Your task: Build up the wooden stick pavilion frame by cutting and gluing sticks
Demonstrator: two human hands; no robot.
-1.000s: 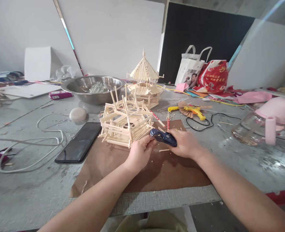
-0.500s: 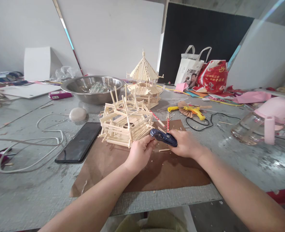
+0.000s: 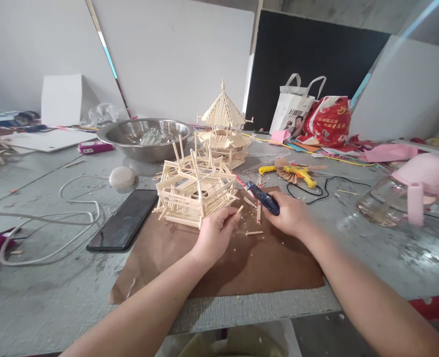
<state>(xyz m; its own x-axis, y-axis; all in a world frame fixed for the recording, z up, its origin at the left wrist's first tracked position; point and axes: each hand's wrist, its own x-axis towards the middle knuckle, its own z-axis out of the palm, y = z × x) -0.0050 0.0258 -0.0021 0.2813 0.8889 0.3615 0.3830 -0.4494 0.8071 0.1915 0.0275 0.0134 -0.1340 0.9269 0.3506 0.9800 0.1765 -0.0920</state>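
Note:
My left hand (image 3: 216, 232) is closed in a pinch on a short wooden stick (image 3: 240, 210), whose pale end pokes out past the fingertips. Wrapped in my right hand (image 3: 289, 214) is a dark blue clipper-like hand tool (image 3: 263, 198), tilted up and to the left, apart from the stick. Just behind my left hand stands an open six-sided frame of wooden sticks (image 3: 195, 191) with several upright posts. Short cut pieces (image 3: 254, 232) and crumbs lie on the brown sheet (image 3: 219, 277) between the hands, near red-marked sticks (image 3: 259, 210).
A stick pagoda (image 3: 223, 116) rises behind the frame, beside a steel bowl (image 3: 109, 136). At left are a phone (image 3: 122, 220), a white round object (image 3: 122, 177) and a cable. To the right are a yellow glue gun (image 3: 303, 174), a pink-lidded jug (image 3: 377, 203) and bags (image 3: 327, 121).
My right hand has drawn the blue tool away from my left fingers, up and to the right. The stick's end now shows in my left pinch.

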